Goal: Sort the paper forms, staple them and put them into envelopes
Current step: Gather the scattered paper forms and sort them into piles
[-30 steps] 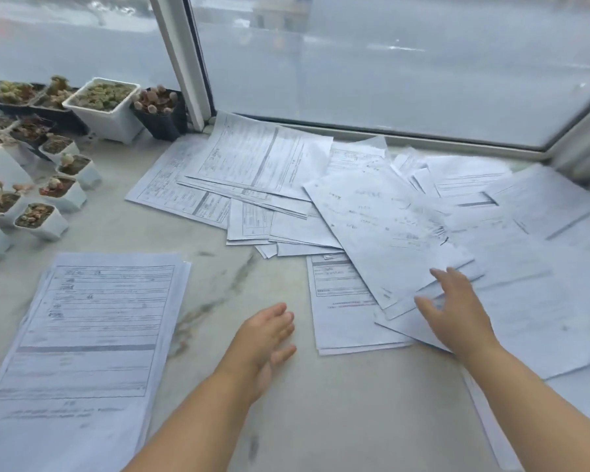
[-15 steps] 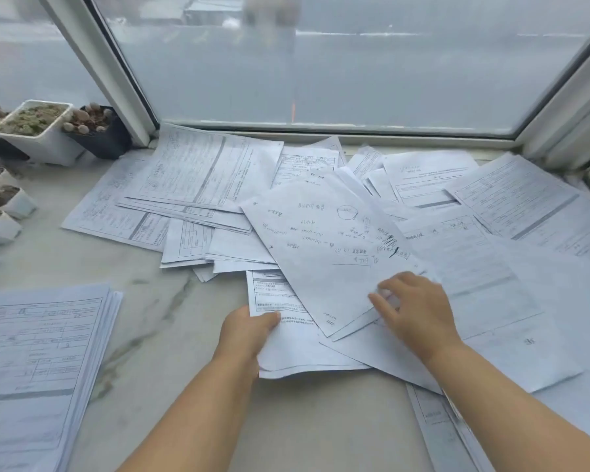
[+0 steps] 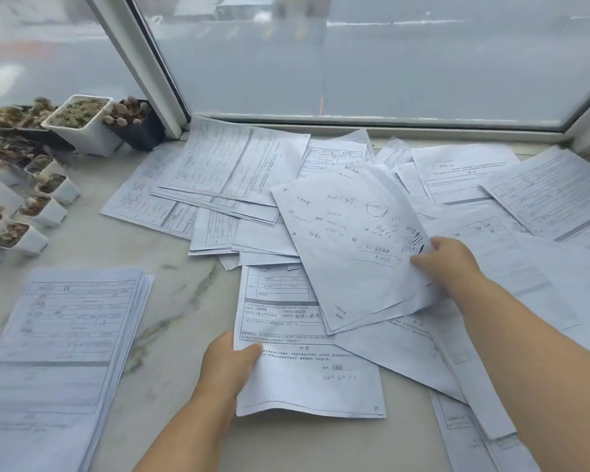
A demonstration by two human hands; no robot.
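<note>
Loose paper forms (image 3: 239, 172) lie scattered over a marble sill below the window. My left hand (image 3: 229, 362) pinches the left edge of a printed form (image 3: 307, 376) that lies nearest me. My right hand (image 3: 447, 260) grips the right edge of a handwritten sheet (image 3: 348, 247) and lifts it off the pile, above the printed form. A squared-up stack of forms (image 3: 65, 335) sits at the left front.
Small pots of succulents (image 3: 79, 120) stand in rows along the left side and back left corner. The window frame (image 3: 372, 124) runs behind the papers. More sheets (image 3: 552, 199) spread to the right edge. Bare marble (image 3: 171, 301) shows between stack and pile.
My left hand reached forward and took the printed form's edge, then drew it toward me. My right hand went from lying flat on the pile to gripping and raising the handwritten sheet.
</note>
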